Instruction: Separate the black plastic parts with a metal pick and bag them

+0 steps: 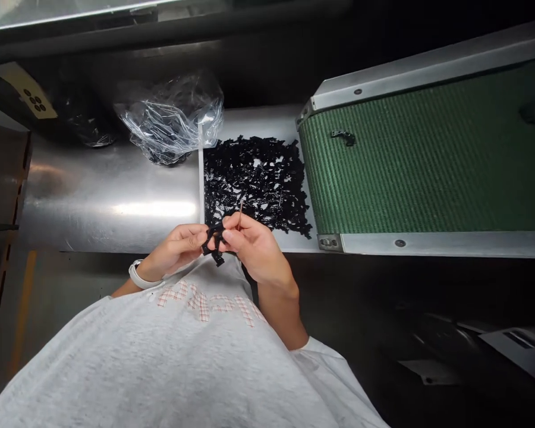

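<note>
Head cam: the left hand (176, 249) and right hand (254, 249) have a narrow pinch grip on a tangled black plastic piece (214, 241), with a thin metal pin (241, 214) poking up from the right fingers (234, 235). They're right at the steel counter's (107, 202) front edge, just below a black heap (254, 184), with a green conveyor belt (410, 154) beside it on the right.

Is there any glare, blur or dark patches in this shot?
Head view: strong glare streaks the stainless steel panel; the lower right corner sinks into deep shadow; the left hand and right hand look fairly sharp; wide-angle distortion slants the green conveyor belt.
</note>
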Available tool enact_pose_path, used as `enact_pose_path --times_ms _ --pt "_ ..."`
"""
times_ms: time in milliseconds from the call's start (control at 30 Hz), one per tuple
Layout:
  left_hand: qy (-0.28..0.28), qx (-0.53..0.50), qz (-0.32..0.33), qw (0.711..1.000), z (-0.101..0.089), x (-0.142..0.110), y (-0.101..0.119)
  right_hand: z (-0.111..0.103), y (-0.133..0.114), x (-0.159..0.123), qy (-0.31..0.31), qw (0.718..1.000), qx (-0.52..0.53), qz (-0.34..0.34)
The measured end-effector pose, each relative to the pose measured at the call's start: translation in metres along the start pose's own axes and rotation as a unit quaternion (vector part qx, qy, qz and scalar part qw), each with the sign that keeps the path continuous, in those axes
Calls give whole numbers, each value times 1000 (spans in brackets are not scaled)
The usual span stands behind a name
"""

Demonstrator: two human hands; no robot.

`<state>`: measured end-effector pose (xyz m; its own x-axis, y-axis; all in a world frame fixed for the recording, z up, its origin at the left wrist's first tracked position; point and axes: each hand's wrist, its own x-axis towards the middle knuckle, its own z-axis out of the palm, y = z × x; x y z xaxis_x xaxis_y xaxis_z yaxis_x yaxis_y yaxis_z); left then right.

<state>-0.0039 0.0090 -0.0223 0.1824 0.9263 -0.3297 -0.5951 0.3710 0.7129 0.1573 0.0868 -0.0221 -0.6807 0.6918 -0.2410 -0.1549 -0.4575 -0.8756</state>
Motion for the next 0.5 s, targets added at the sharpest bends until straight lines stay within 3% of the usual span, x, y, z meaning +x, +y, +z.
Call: enact_pose_path --times_ms 200,300,500 --pt "3 -33 29 999 -4 12 -15 -3 -2 -1 35 999 -10 23" --pt "4 -26 50 998 -6 33 -31 -17 0 3 31 999 -8 23" --pt "44 -6 68 997 -37 76 -48 -46 7 40 -5 997 -22 71"
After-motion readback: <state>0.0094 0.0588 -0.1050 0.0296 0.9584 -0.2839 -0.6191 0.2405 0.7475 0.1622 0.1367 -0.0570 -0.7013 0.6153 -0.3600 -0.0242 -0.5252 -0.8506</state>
